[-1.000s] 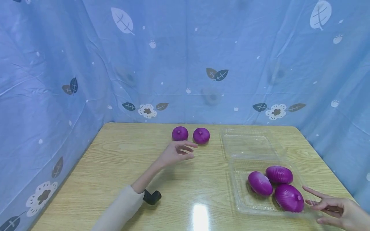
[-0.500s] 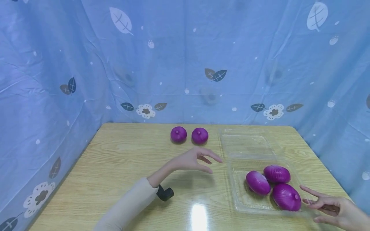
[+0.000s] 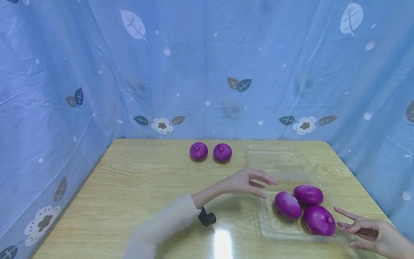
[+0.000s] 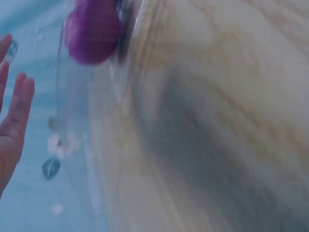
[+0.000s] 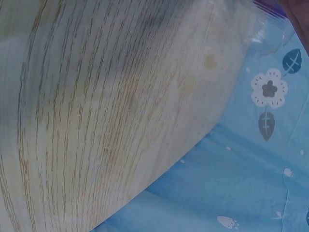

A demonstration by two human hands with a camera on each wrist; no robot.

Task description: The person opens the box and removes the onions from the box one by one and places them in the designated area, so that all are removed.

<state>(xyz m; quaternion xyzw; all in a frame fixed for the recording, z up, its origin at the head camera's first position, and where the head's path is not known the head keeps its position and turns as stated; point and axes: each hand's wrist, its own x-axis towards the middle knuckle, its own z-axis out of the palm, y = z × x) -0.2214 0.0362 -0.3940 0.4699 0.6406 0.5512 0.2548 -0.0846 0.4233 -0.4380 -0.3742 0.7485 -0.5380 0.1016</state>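
Note:
My left hand (image 3: 247,182) hovers by the left rim of a clear plastic clamshell box (image 3: 263,232), its fingers relaxed and holding nothing. Inside the box's near half lie three purple onions: a left one (image 3: 288,205), a back one (image 3: 308,194) and a front one (image 3: 319,220). In the left wrist view, a blurred purple onion (image 4: 94,31) shows beyond the fingers (image 4: 18,108). My right hand (image 3: 372,233) stays at the box's right side, fingers spread and loosely bent, close to the front onion. Only a sliver of that hand appears in the right wrist view.
Two more purple onions, one on the left (image 3: 198,151) and one on the right (image 3: 222,152), sit near the back edge of the wooden table (image 3: 136,187). The box's lid (image 3: 275,158) lies folded open toward the back. A blue patterned curtain (image 3: 181,64) surrounds the table.
My left hand has moved right and slightly toward me, from near the two back onions to the box's left rim. My right hand stays nearly still; the head view has shifted slightly.

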